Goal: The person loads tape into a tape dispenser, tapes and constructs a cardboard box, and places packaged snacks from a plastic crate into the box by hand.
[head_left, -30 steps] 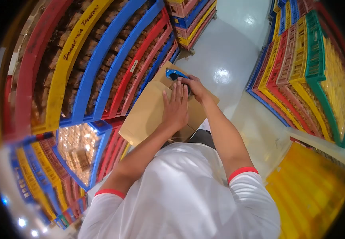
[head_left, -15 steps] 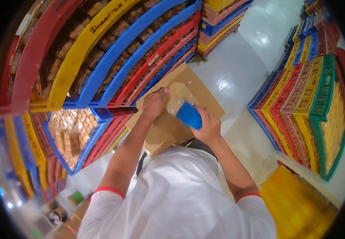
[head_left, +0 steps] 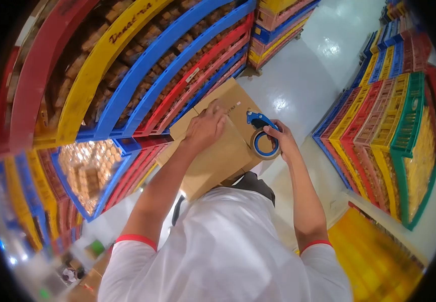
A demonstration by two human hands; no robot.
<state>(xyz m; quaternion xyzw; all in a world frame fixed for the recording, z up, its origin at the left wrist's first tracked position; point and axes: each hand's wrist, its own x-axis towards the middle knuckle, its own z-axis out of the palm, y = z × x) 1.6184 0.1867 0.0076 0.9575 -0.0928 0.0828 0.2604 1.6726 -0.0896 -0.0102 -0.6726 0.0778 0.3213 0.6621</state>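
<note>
In front of my body is a brown cardboard box [head_left: 215,156], its near flap lying over the top. My left hand [head_left: 208,122] rests on the box with its fingers stretched out across the cardboard. At the box's right side, my right hand [head_left: 282,138] grips a blue tape dispenser [head_left: 259,120]. A roll of tape [head_left: 256,146] sits in the dispenser around its blue hub. The dispenser's head points up and to the left, over the box's far right part.
Tall stacks of colored crates rise at left, including a blue crate [head_left: 122,171] of wrapped brown goods. More crates [head_left: 379,131] stand at right, one a green crate [head_left: 404,151]. Grey floor [head_left: 298,70] runs between. A yellow surface [head_left: 374,251] lies lower right.
My right hand has moved right with the tape dispenser and turned it, so the roll now shows. My left hand has shifted slightly right and its fingers have straightened. The box flap lies flatter.
</note>
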